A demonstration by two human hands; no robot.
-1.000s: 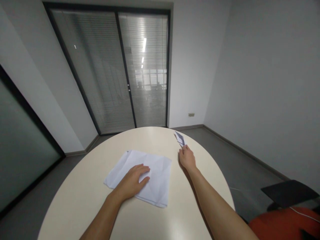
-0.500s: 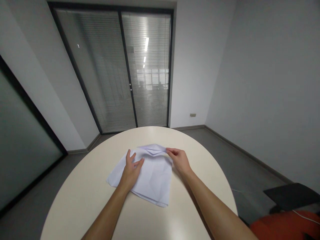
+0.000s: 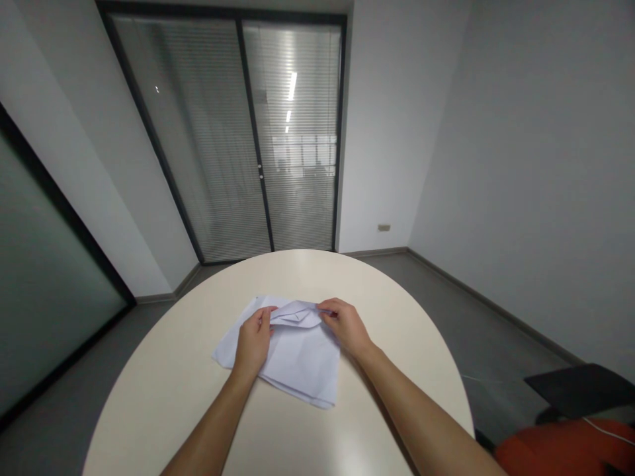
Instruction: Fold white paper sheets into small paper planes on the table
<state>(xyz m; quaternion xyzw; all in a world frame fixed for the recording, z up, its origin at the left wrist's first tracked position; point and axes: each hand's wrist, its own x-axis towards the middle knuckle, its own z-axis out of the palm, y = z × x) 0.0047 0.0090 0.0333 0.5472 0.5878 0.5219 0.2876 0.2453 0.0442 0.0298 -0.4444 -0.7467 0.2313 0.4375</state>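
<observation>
White sheets of creased paper (image 3: 302, 367) lie on a round cream table (image 3: 397, 370), stacked in layers with their near edges showing. At the far side, a folded paper piece (image 3: 297, 313) is raised between my hands. My left hand (image 3: 254, 340) pinches its left end, fingers closed. The right end is gripped between the thumb and fingers of my right hand (image 3: 344, 325). Whether the folded piece is joined to the paper beneath cannot be made out.
A red chair seat (image 3: 565, 449) and a black armrest (image 3: 580, 389) stand at the lower right, beyond the table edge. Glass doors with blinds (image 3: 297, 198) are behind the table. A small wall socket (image 3: 383, 227) sits low on the wall.
My left hand has closed from spread fingers onto the folded paper's left end. My right hand has brought the folded part slightly nearer and to the left.
</observation>
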